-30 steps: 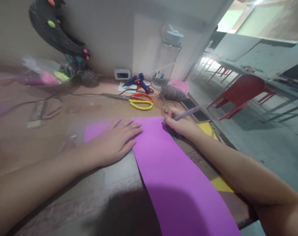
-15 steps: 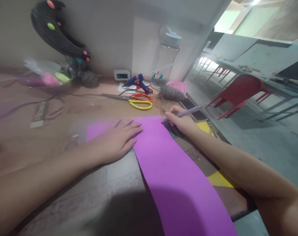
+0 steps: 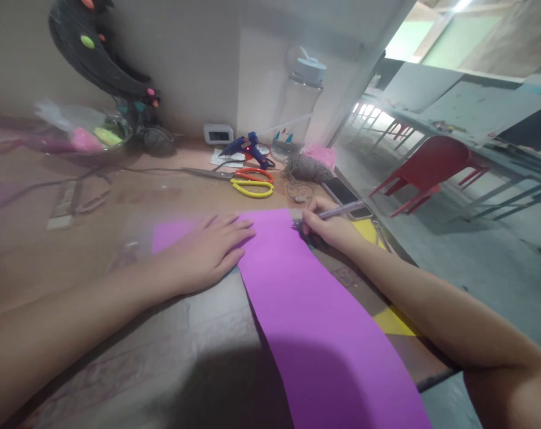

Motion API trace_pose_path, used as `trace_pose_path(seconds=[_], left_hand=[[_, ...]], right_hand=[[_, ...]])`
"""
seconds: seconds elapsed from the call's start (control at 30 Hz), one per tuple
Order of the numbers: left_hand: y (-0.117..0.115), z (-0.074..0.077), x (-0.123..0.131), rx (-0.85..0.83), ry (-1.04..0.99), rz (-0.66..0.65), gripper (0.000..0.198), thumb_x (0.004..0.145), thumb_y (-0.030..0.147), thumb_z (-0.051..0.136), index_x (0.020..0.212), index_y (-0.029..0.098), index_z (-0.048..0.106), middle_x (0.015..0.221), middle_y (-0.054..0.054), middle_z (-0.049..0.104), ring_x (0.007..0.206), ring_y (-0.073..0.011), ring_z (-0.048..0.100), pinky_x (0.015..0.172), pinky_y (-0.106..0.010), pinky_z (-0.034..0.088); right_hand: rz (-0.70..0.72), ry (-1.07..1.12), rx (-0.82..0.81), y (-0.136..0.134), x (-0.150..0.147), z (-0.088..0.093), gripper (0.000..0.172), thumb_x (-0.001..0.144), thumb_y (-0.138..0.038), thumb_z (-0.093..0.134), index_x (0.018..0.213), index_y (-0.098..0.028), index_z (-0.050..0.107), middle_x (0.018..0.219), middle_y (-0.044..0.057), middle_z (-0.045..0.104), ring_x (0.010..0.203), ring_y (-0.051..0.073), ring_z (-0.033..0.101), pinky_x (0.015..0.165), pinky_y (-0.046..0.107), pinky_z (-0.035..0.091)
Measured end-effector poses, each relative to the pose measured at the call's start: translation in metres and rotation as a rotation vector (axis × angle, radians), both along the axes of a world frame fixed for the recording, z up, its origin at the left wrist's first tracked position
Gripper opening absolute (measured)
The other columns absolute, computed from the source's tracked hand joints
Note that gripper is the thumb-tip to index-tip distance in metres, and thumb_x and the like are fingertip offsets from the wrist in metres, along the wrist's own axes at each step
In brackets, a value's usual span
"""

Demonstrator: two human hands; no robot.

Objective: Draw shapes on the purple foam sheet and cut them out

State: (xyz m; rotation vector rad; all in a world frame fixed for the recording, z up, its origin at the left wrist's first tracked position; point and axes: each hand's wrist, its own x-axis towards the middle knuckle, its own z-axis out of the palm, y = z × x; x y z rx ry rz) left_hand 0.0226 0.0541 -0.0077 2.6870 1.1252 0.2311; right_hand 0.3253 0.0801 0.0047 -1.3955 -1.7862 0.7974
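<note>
A long strip of purple paper [image 3: 306, 310] runs from the middle of the table down past the near edge of view. Flat on its upper part lies my left hand [image 3: 212, 250], fingers spread, with another purple piece showing to its left. My right hand [image 3: 328, 223] is closed around a pen [image 3: 342, 210], whose tip is at the strip's upper right edge. I cannot tell whether the tip touches the paper. Beyond the hands lie scissors [image 3: 252, 188] with one orange and one yellow handle.
Behind the scissors are a blue glue gun [image 3: 248, 148], a small white digital clock [image 3: 218, 134], a clear bottle [image 3: 299, 107] and grey yarn [image 3: 307, 167]. A phone [image 3: 346, 196] and yellow paper [image 3: 395, 322] lie near the right table edge. A red chair [image 3: 425, 167] stands beyond.
My right hand and the pen have moved slightly nearer along the strip's edge, and the pen tip now shows. My left hand stays on the paper. The view has shifted slightly.
</note>
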Motion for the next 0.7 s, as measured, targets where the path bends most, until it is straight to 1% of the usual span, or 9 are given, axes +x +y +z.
trace_pose_path(seconds=[0.1, 0.2, 0.37, 0.47, 0.57, 0.7], left_hand=[[0.000, 0.000, 0.000, 0.000, -0.011, 0.000, 0.055, 0.106, 0.043, 0.032, 0.152, 0.024, 0.053, 0.163, -0.006, 0.048, 0.155, -0.0317, 0.034, 0.126, -0.060, 0.023], [0.001, 0.000, 0.000, 0.002, -0.006, -0.005, 0.056, 0.105, 0.043, 0.030, 0.152, 0.023, 0.053, 0.162, -0.006, 0.049, 0.155, -0.0319, 0.035, 0.126, -0.060, 0.022], [0.000, 0.002, 0.002, -0.006, 0.006, -0.002, 0.056, 0.106, 0.043, 0.030, 0.153, 0.023, 0.052, 0.163, -0.006, 0.047, 0.155, -0.0315, 0.034, 0.126, -0.059, 0.023], [0.000, 0.002, 0.002, -0.002, -0.005, -0.003, 0.055, 0.106, 0.042, 0.031, 0.152, 0.023, 0.053, 0.162, -0.006, 0.049, 0.155, -0.0313, 0.034, 0.126, -0.058, 0.024], [0.000, 0.001, 0.002, -0.002, -0.020, -0.003, 0.054, 0.105, 0.041, 0.032, 0.152, 0.024, 0.053, 0.161, -0.006, 0.050, 0.155, -0.0313, 0.035, 0.126, -0.058, 0.024], [0.001, 0.000, 0.002, 0.005, -0.027, -0.008, 0.055, 0.106, 0.042, 0.032, 0.152, 0.022, 0.054, 0.161, -0.006, 0.050, 0.155, -0.0320, 0.035, 0.126, -0.059, 0.025]], right_hand=[[0.009, -0.049, 0.021, -0.005, -0.003, 0.004, 0.021, 0.087, -0.031, 0.060, 0.071, -0.023, 0.049, 0.058, -0.003, 0.063, 0.056, 0.013, 0.060, 0.058, 0.026, 0.044], [0.007, -0.056, 0.010, -0.007, -0.005, 0.007, 0.020, 0.088, -0.031, 0.059, 0.072, -0.023, 0.049, 0.059, -0.003, 0.063, 0.059, 0.014, 0.063, 0.061, 0.027, 0.045], [-0.010, -0.078, 0.007, -0.007, -0.006, 0.008, 0.019, 0.088, -0.029, 0.059, 0.073, -0.023, 0.049, 0.060, -0.003, 0.064, 0.058, 0.014, 0.062, 0.058, 0.026, 0.044], [0.027, -0.058, -0.025, -0.010, -0.007, 0.009, 0.020, 0.086, -0.028, 0.060, 0.071, -0.023, 0.048, 0.057, -0.003, 0.063, 0.055, 0.014, 0.062, 0.055, 0.026, 0.044], [0.056, -0.058, -0.053, -0.012, -0.007, 0.009, 0.021, 0.086, -0.029, 0.061, 0.071, -0.023, 0.048, 0.058, -0.002, 0.065, 0.056, 0.015, 0.064, 0.054, 0.026, 0.045], [-0.008, -0.027, -0.002, -0.011, -0.005, 0.006, 0.022, 0.088, -0.034, 0.061, 0.072, -0.023, 0.049, 0.057, -0.004, 0.063, 0.055, 0.014, 0.061, 0.055, 0.026, 0.044]])
